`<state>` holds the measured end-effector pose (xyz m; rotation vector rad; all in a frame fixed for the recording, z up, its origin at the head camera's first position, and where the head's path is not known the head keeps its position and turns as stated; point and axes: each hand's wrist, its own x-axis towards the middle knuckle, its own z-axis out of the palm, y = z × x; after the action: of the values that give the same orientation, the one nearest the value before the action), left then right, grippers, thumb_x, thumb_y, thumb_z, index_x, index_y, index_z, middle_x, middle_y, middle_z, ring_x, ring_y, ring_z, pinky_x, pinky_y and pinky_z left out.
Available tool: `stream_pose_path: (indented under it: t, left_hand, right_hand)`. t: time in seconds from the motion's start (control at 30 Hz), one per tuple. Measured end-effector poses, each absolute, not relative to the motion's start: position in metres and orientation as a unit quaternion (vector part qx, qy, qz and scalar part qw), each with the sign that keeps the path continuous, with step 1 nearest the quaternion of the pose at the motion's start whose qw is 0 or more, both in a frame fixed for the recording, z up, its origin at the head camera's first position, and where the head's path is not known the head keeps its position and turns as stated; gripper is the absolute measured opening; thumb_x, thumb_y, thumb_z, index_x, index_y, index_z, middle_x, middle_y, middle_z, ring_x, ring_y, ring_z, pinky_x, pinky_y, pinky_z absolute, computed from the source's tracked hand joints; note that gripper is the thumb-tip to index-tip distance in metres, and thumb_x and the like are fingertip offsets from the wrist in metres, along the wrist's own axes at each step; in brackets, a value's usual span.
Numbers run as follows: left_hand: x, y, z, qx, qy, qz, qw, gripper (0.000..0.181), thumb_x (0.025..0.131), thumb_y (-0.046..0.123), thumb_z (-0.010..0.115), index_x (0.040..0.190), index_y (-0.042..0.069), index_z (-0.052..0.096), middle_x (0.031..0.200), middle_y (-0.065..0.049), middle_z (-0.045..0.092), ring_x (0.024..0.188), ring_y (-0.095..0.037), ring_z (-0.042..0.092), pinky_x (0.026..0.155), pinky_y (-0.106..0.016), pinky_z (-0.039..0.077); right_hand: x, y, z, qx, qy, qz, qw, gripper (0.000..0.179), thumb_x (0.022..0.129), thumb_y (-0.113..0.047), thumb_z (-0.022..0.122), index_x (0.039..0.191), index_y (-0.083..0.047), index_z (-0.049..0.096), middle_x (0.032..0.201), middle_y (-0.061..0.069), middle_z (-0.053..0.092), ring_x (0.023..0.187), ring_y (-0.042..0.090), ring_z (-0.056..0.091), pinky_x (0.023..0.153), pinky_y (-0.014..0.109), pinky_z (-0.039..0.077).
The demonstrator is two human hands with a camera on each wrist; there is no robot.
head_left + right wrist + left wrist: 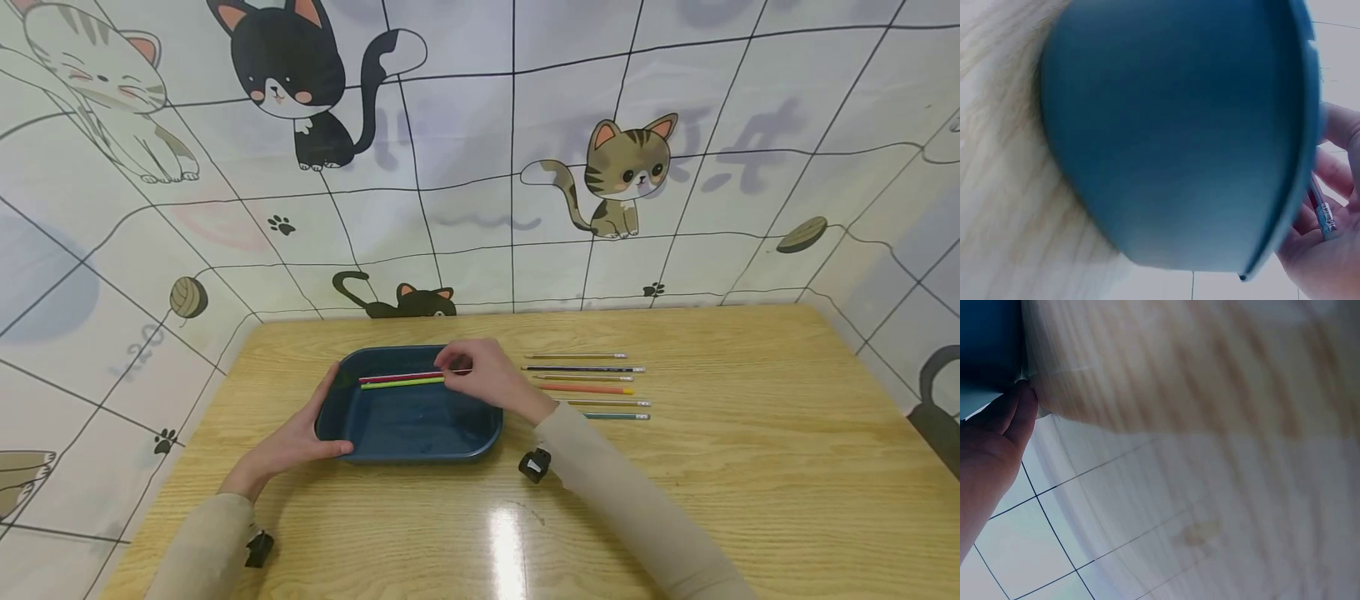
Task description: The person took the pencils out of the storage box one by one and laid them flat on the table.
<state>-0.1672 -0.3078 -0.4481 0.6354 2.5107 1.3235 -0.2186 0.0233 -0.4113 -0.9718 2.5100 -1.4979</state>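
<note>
A dark blue tray (420, 457) stands on the wooden table. My left hand (294, 433) grips its left end, thumb on the front rim and fingers along the outer side. In the left wrist view those fingers (1022, 415) lie against the tray wall. Over the tray's right side, my right hand (487, 377) pinches a red pencil (386, 378). The silver ferrule (1325, 217) of that pencil shows by the palm in the right wrist view. A lime green pencil (397, 383) lies beside the red one; the right hand covers its right end.
Right of the tray several pencils lie in a rough column, among them a black pencil (585, 368), an orange pencil (588, 389) and a teal pencil (615, 416). Behind the wooden table (720, 467) hangs a cat-print sheet (465, 200).
</note>
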Motion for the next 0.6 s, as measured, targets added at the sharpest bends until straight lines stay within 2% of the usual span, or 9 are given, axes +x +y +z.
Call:
stream_pose_path:
  t: [0.23, 0.6]
  left_hand:
    - [-0.167, -0.308, -0.449, 0.212, 0.860, 0.449, 0.119, 0.118, 0.077, 0.018, 0.081, 0.156, 0.019, -0.007, 0.160, -0.014, -0.008, 0.141, -0.043, -0.006, 0.102, -0.070, 0.006]
    - [-0.166, -0.308, -0.447, 0.206, 0.859, 0.451, 0.125, 0.116, 0.078, 0.017, 0.080, 0.156, 0.021, -0.007, 0.160, -0.014, -0.009, 0.141, -0.045, -0.007, 0.101, -0.072, 0.005]
  right_hand:
    - [-0.211, 0.047, -0.410, -0.316, 0.812, -0.491, 0.010, 0.016, 0.086, -0.004, 0.065, 0.098, -0.008, 0.073, 0.093, 0.000, 0.068, 0.071, 0.010, 0.060, 0.067, 0.027, 0.051]
    - [-0.199, 0.086, -0.414, -0.315, 0.814, -0.488, -0.010, 0.015, 0.088, -0.001, 0.067, 0.100, -0.009, 0.073, 0.091, -0.001, 0.064, 0.066, 0.011, 0.054, 0.060, 0.027, 0.046]
